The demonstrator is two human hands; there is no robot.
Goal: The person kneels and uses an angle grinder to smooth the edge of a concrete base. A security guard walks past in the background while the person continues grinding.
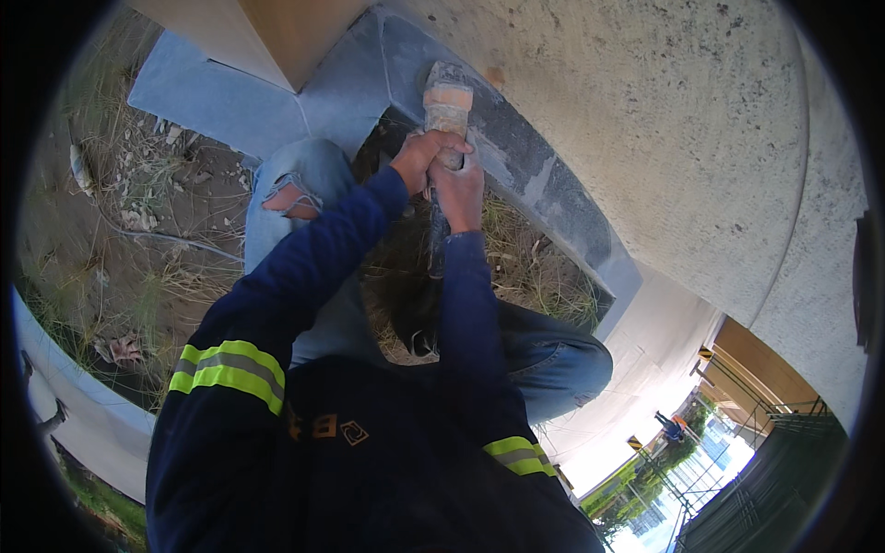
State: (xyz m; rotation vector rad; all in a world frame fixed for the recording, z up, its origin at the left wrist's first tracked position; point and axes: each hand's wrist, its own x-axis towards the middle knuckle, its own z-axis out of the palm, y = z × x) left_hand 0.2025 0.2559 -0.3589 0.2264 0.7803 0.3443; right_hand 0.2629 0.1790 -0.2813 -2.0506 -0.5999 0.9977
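My left hand (423, 153) and my right hand (456, 189) are closed together around a dust-caked tool (447, 106), which looks like a wide brush with a pale head and a faded orange band. Its head points away from me, over a grey stone ledge (553, 203) along the foot of a speckled wall (664, 120). A dark shaft shows below my hands, partly hidden by my right wrist; I cannot tell whether it is part of the tool.
A blue-grey slab (212, 88) meets a beige column (253, 32) at top left. Dry grass and rubble (147, 203) lie left of my bent knees, with a thin cable across them. Far right are scaffolding (737, 461) and a distant person (668, 426).
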